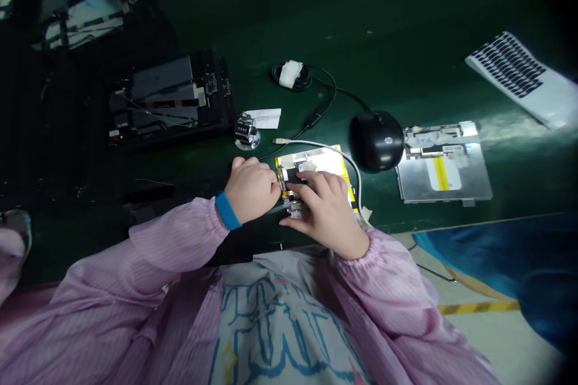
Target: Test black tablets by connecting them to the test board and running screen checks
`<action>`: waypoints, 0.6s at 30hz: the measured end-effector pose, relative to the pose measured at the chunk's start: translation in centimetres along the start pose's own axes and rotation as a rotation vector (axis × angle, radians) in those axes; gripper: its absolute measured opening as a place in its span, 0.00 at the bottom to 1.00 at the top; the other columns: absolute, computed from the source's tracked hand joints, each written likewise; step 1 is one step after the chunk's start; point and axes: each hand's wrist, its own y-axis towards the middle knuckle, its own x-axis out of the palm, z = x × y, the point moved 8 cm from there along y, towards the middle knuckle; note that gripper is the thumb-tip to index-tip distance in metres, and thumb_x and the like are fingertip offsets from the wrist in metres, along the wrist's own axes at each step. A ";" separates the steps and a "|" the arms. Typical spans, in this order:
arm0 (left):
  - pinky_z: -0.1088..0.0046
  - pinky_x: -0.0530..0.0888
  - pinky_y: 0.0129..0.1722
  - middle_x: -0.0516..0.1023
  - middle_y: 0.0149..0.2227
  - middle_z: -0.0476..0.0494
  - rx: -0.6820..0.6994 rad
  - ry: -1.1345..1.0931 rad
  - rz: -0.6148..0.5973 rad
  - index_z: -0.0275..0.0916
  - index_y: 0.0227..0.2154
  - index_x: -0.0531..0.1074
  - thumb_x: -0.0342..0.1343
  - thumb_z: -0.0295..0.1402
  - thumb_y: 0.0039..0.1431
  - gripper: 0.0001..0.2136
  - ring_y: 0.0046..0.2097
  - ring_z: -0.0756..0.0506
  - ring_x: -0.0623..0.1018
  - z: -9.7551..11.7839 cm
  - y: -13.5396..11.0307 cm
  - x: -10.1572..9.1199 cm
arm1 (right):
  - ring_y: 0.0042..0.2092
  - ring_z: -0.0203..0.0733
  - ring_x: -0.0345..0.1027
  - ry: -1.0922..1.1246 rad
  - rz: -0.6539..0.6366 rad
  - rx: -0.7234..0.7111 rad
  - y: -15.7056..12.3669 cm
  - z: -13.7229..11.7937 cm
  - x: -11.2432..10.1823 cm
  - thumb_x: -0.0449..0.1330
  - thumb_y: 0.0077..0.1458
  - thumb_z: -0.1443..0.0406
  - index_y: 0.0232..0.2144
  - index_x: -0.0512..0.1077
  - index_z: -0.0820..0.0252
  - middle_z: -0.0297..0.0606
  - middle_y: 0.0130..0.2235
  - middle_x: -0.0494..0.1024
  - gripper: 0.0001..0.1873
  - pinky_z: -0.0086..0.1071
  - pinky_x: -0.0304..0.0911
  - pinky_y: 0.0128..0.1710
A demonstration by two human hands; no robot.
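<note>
A tablet's inner assembly (327,157), a silvery battery pack with yellow tape and a dark circuit board, lies on the green table in front of me. My left hand (253,189), with a blue wrist strap, is closed at the board's left edge; whatever its fingers hold is hidden. A thin pale strip (277,208) sticks out below that hand toward the board. My right hand (329,207) rests over the assembly, its fingers apart and fingertips on or just above the board. A white cable (352,162) curves around the assembly's top and right side.
A black mouse (378,139) sits right of the assembly, touching another silvery battery assembly (445,174). Behind lies a coiled black cable (295,75). A chrome tally counter (246,132) stands near a paper slip (266,118). Opened dark devices (167,96) fill the left; a label sheet (510,66) lies far right.
</note>
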 end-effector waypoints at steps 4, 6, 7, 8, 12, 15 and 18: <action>0.59 0.60 0.38 0.78 0.29 0.40 0.015 -0.006 0.004 0.35 0.22 0.75 0.49 0.30 0.57 0.13 0.36 0.41 0.72 0.2 0.1 0.0 | 0.52 0.57 0.59 0.004 0.010 -0.008 0.0 0.0 0.0 0.61 0.52 0.46 0.50 0.70 0.59 0.49 0.53 0.68 0.30 0.49 0.55 0.50; 0.59 0.59 0.38 0.78 0.29 0.40 0.025 -0.006 0.009 0.35 0.22 0.75 0.48 0.29 0.58 0.13 0.36 0.41 0.72 0.3 0.1 0.0 | 0.52 0.57 0.59 0.009 0.015 -0.015 0.0 0.0 0.0 0.61 0.51 0.46 0.50 0.70 0.58 0.49 0.53 0.68 0.31 0.50 0.55 0.50; 0.59 0.59 0.38 0.78 0.29 0.40 0.030 -0.006 0.009 0.35 0.22 0.75 0.48 0.29 0.58 0.14 0.36 0.41 0.71 0.3 0.0 0.0 | 0.52 0.57 0.59 0.010 0.016 -0.019 0.0 0.0 0.0 0.62 0.50 0.46 0.51 0.70 0.57 0.48 0.53 0.68 0.31 0.50 0.55 0.50; 0.59 0.59 0.38 0.78 0.29 0.40 0.034 -0.007 0.007 0.35 0.22 0.75 0.48 0.29 0.58 0.14 0.36 0.41 0.71 0.3 0.0 0.0 | 0.52 0.57 0.58 0.011 0.015 -0.024 -0.1 0.0 0.0 0.62 0.50 0.46 0.51 0.71 0.56 0.49 0.54 0.67 0.31 0.51 0.56 0.50; 0.59 0.59 0.38 0.77 0.29 0.41 0.047 -0.025 -0.001 0.36 0.23 0.75 0.48 0.29 0.59 0.13 0.36 0.41 0.71 0.3 -0.1 0.0 | 0.52 0.58 0.57 -0.006 -0.003 -0.042 -0.1 -0.2 0.1 0.62 0.49 0.46 0.53 0.70 0.54 0.50 0.55 0.66 0.32 0.53 0.56 0.50; 0.59 0.59 0.38 0.77 0.29 0.41 0.056 -0.035 0.012 0.36 0.23 0.75 0.48 0.29 0.59 0.13 0.37 0.41 0.71 0.3 -0.2 0.0 | 0.52 0.59 0.57 -0.050 -0.012 -0.056 0.0 -0.7 0.2 0.61 0.51 0.46 0.54 0.70 0.55 0.51 0.54 0.66 0.32 0.55 0.57 0.51; 0.58 0.60 0.38 0.77 0.29 0.40 0.061 -0.034 0.018 0.36 0.22 0.74 0.49 0.29 0.58 0.13 0.37 0.40 0.72 0.4 -0.2 0.0 | 0.51 0.59 0.57 -0.092 -0.013 -0.042 0.1 -0.9 0.1 0.60 0.53 0.49 0.54 0.71 0.55 0.52 0.55 0.65 0.29 0.55 0.59 0.50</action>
